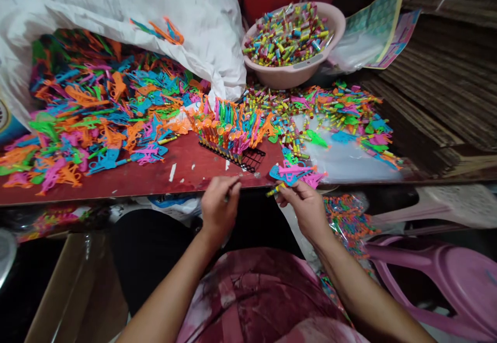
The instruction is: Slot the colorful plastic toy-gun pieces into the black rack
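Note:
My right hand (306, 208) pinches a small tube with yellow and blue parts (275, 190) just off the table's front edge. It is beside a few pink and blue plastic toy pieces (293, 172). My left hand (220, 203) is closed, its fingers curled in front of the table edge; what it holds, if anything, is hidden. Between and beyond the hands stands a black grid rack (250, 161), filled with rows of upright toys (229, 125) in orange, green, blue and pink. The rack's near right end shows bare grid.
Loose plastic toys (104, 110) spill from a white sack (155, 1) on the red table (182, 164). A pink basin (289, 76) holds many small tubes. More tubes and a clear plastic bag (349, 159) lie right. Stacked cardboard (435, 84) and a pink chair (454, 276) stand there too.

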The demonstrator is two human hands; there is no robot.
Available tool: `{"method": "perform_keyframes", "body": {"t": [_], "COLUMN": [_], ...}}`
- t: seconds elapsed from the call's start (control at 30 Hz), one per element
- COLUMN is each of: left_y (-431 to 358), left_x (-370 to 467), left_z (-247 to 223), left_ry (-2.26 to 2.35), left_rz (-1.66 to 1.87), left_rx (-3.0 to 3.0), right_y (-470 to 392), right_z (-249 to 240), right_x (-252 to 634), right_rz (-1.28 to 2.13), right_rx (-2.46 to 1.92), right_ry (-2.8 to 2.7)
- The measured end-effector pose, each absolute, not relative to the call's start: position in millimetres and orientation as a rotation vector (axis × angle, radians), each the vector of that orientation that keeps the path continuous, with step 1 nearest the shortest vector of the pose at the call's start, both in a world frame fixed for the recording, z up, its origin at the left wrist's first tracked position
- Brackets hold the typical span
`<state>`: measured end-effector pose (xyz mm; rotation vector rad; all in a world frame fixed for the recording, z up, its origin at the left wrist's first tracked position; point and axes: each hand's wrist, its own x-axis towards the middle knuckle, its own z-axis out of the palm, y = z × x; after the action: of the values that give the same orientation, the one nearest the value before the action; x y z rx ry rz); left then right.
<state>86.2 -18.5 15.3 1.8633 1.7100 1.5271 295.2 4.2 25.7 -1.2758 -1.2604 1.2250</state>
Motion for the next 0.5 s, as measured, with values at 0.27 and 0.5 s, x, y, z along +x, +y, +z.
{"method": "perform_keyframes", "body": {"t": [0.27,0.5], "left_y": [54.9,93.0], "left_x": [14.8,1.1], "left_z": [0.4,-10.8], "left_ry": [1.865,1.581], "left_rz": [1.774,1.754], "left_rx": [1.260,1.273], "right_y": [21.4,30.9], "right_z": [25.3,29.0], "right_x": [303.8,302.3], "right_rz": [1.217,1.211], "right_rx": [-1.198,-1.190], "right_ry": [-1.027,-0.980]}}
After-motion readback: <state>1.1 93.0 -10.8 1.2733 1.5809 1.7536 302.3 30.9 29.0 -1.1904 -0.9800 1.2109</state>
